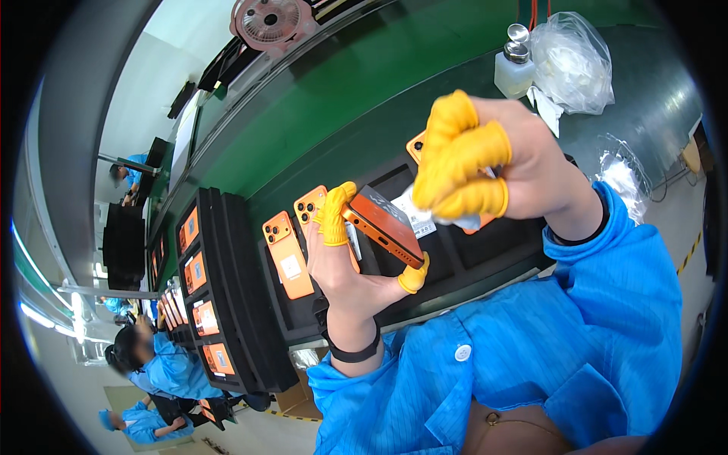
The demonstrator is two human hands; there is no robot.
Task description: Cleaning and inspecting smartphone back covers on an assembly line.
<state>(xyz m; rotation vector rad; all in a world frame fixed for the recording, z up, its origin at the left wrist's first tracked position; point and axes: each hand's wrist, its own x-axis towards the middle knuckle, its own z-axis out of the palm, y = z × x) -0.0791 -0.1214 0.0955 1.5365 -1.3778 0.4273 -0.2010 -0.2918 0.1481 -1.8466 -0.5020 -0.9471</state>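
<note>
My left hand (339, 274), yellow cots on its fingertips, grips an orange smartphone (385, 230) by its edges. The phone is tilted, its port edge toward me, and pale smears show on its dark face. Above and to the right, my right hand (497, 163) is closed, also in yellow cots. A bit of white wipe (467, 222) pokes out beneath its fingers; most of it is hidden. Under my hands lies a black foam tray (455, 254). Orange phones with white labels, one of them an orange phone (288, 262) at the left, rest in its slots.
Stacked black trays (246, 296) holding orange phones stand to the left. A pump bottle (514, 72) and a clear plastic bag (572, 64) of white material sit at the far right. A fan (271, 19) is at the back. Co-workers in blue (178, 364) are at the left.
</note>
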